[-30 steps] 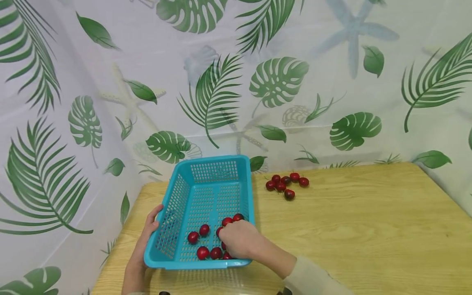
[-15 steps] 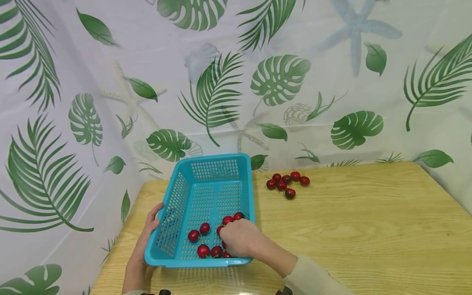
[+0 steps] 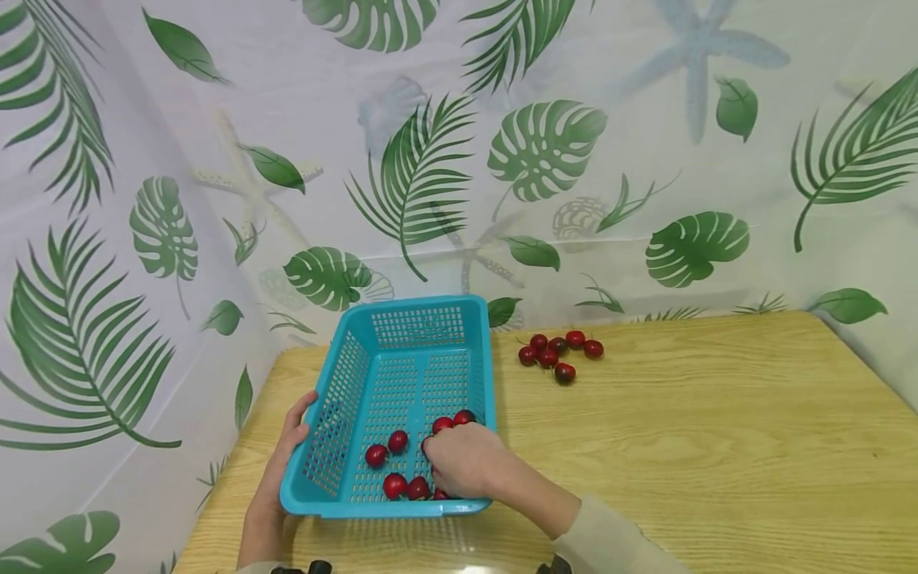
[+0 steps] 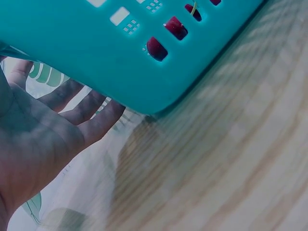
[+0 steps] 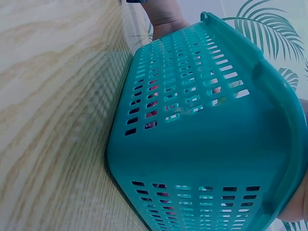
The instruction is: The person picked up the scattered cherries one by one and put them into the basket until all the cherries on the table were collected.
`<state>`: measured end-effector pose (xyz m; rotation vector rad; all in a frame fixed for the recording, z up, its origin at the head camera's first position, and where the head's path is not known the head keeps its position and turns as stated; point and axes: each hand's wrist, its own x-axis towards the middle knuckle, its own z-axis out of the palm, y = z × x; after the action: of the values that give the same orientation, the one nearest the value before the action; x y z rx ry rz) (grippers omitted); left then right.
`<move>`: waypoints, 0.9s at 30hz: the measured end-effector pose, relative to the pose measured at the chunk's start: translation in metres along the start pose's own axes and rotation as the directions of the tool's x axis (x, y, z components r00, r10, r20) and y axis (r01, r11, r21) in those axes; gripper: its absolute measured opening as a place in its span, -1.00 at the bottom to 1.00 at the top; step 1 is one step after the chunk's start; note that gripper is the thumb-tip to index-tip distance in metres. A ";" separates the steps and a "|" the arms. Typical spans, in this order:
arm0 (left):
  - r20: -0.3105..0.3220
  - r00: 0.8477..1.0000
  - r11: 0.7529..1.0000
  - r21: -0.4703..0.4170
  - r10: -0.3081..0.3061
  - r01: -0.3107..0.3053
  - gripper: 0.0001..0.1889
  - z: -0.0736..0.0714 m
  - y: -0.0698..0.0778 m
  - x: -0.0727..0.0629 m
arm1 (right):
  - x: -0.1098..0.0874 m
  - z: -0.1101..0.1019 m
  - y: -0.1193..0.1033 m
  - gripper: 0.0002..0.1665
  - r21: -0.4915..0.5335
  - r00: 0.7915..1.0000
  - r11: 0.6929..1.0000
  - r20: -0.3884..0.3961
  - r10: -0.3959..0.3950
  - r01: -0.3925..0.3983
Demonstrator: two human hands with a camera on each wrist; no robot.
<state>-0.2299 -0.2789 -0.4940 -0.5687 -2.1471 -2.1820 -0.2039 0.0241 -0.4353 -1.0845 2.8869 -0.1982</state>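
A blue-green perforated plastic basket [image 3: 417,351] stands on the wooden table. Several dark red cherries [image 3: 395,485] lie inside, mostly toward its near end. My left hand [image 3: 283,450] is at the basket's left side; in the left wrist view its fingers [image 4: 103,122] extend along the outside, under the rim. Over the near right rim reaches my right hand [image 3: 466,461], low among the cherries with its back to the head camera. Its fingertips are hidden, and I cannot tell whether they hold a cherry. The right wrist view shows mainly the basket's outer wall [image 5: 207,139].
Several more cherries [image 3: 548,358] lie in a loose group on the table [image 3: 688,430], right of the basket's far end. A leaf-printed cloth [image 3: 459,159] hangs behind the table and along its left side.
The head view has shifted slightly. Both hands, the basket and the cherries otherwise keep nearly the same places.
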 end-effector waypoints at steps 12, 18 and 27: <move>0.002 1.000 1.000 -0.005 0.017 -0.017 -0.44 -0.001 -0.002 0.000 | -0.003 -0.002 0.001 -0.74 0.151 0.991 0.988 -0.133 0.011 0.010; 0.015 0.999 0.999 -0.007 0.039 -0.039 -0.42 -0.002 -0.004 0.001 | -0.004 -0.001 0.004 -0.69 0.260 0.979 0.965 -0.202 0.038 0.016; -0.015 1.000 1.000 0.001 -0.014 0.014 -0.48 0.000 -0.002 0.000 | -0.006 0.000 0.006 -0.79 0.403 0.952 0.912 -0.302 0.056 0.074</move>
<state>-0.2304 -0.2784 -0.4956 -0.5373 -2.1512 -2.1848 -0.2035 0.0326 -0.4360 -1.0622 2.8851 -1.0110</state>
